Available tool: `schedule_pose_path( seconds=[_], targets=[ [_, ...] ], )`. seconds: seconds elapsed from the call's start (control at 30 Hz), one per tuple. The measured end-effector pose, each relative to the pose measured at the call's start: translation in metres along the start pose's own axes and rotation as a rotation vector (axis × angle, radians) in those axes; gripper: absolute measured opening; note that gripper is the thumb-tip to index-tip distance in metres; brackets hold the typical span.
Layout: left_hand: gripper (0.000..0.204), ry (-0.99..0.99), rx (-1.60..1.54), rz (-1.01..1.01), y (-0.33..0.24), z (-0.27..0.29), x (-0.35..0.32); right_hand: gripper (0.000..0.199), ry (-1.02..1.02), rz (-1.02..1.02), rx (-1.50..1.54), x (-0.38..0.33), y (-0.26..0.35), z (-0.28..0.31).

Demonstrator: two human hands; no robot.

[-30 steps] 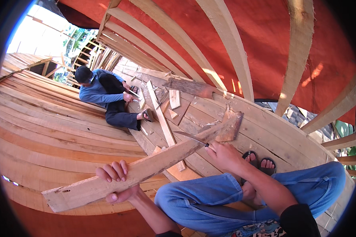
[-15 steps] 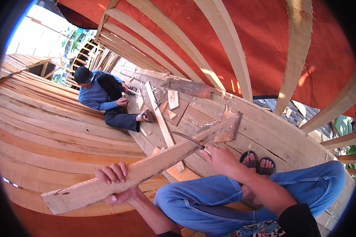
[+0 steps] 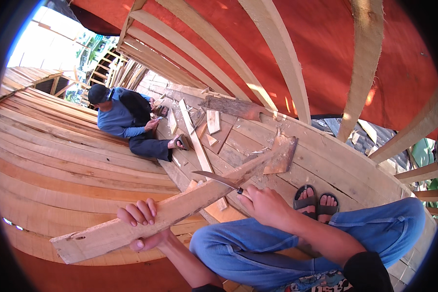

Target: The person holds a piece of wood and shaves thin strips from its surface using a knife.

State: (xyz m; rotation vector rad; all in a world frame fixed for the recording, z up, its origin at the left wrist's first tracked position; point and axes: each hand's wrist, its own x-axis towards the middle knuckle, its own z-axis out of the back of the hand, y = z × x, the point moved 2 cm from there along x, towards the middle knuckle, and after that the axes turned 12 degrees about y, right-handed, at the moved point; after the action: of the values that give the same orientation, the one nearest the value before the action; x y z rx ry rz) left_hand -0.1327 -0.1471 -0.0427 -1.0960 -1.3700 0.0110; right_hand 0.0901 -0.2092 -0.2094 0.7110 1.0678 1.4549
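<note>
My left hand grips the near part of a long rough wooden plank that runs diagonally up to the right, ending in a broad dark tip. My right hand is closed on the handle of a knife; its blade points left and lies on the plank's top edge. I sit inside a wooden boat hull with my blue-jeaned knees raised and my sandalled feet on the planking.
Another person in a blue shirt and dark cap sits further along the hull, bent over small wood pieces. Loose boards and offcuts lie on the hull bottom. Curved wooden ribs rise against a red tarp overhead.
My right hand has drawn the knife leftward and nearer along the plank's top edge. The plank and my left hand have stayed nearly still.
</note>
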Motion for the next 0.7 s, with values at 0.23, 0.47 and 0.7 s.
schedule_pose_path(
  seconds=[0.23,0.47,0.7],
  targets=[
    [0.04,-0.005,-0.028,0.008,0.0,0.001,0.0,0.043,0.006,0.036,-0.02,-0.003,0.004,-0.003],
    [0.038,-0.038,0.018,-0.011,0.001,0.0,0.003,0.042,-0.039,0.048,-0.011,0.003,-0.005,-0.002],
    [0.042,-0.018,-0.013,0.022,0.001,0.002,0.002,0.039,0.0,-0.081,0.06,0.007,-0.021,-0.01]
  ],
)
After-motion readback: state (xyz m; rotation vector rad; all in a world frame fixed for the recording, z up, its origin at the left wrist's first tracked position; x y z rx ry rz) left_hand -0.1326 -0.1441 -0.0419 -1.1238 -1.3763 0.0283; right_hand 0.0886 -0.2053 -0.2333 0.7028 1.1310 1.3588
